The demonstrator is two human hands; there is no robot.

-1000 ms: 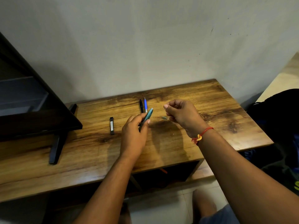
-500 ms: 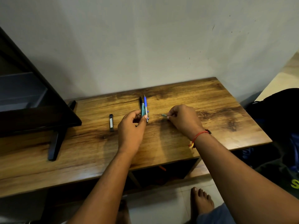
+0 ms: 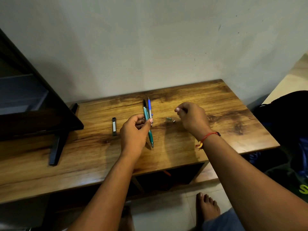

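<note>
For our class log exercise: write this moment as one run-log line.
left hand grips teal pen | right hand curled beside cap, contents unclear | blue pen, black pen lie on table

A black lead case (image 3: 114, 126) lies on the counter (image 3: 233, 114). A dark monitor (image 3: 33, 105) stands at nine o'clock, a black bag (image 3: 286, 117) at three.

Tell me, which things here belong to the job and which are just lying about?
In the job: teal pen, gripped by the left hand; small teal bit and small pale bit, lying near the right hand.
Lying about: blue pen, black pen, small black case, dark stand, wooden table.
</note>
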